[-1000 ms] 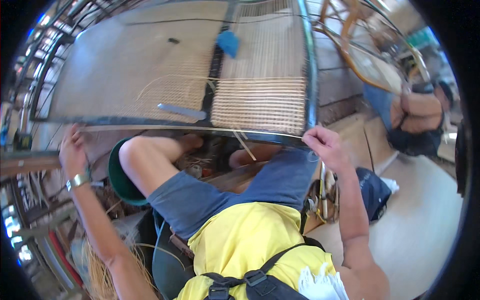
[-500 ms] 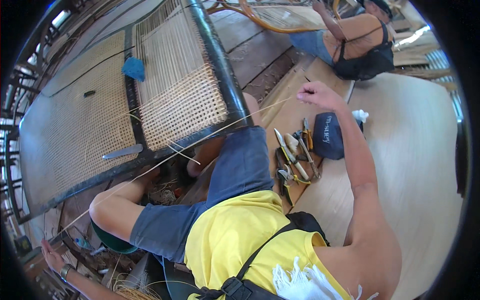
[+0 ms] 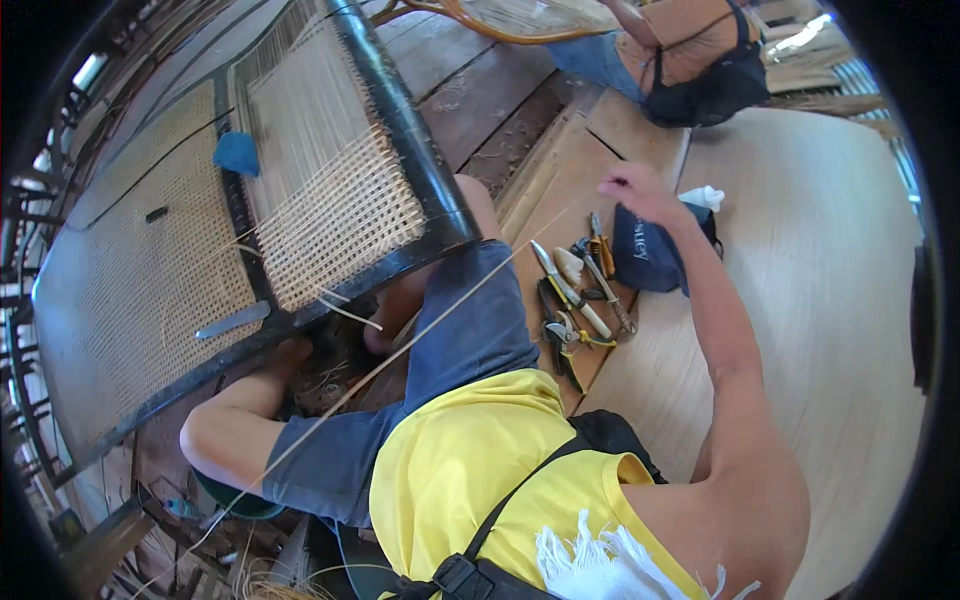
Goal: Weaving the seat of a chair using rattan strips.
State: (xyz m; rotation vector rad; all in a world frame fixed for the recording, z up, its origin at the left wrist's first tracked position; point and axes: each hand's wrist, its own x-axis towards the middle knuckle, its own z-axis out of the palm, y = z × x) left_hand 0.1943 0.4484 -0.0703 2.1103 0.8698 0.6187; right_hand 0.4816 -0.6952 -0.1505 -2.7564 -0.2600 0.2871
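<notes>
My right hand (image 3: 645, 192) is raised over the wooden boards at the right, its fingers pinched on one end of a long pale cane strand (image 3: 430, 330). The strand slants taut over my lap toward the lower left, where its far end leaves the picture. My left hand is out of view. In front of me lies a dark-framed panel (image 3: 430, 140). One section carries finished cane weave (image 3: 140, 240); the other has long parallel strands (image 3: 300, 110) with open weave (image 3: 345, 225) at its near end. Loose strand ends (image 3: 350, 312) poke out over the near frame edge.
A flat blade-like tool (image 3: 232, 320) and a blue piece (image 3: 236, 153) lie on the panel. Pliers, pruners (image 3: 566, 335) and a knife (image 3: 570, 290) sit beside a dark blue pouch (image 3: 640, 250). Another person (image 3: 690, 50) sits at the far right. Cane bundles (image 3: 270, 588) lie lower left.
My left hand has dropped out of the picture at the lower left. The strand now runs lower, across my thighs instead of along the panel's edge. The view has shifted slightly.
</notes>
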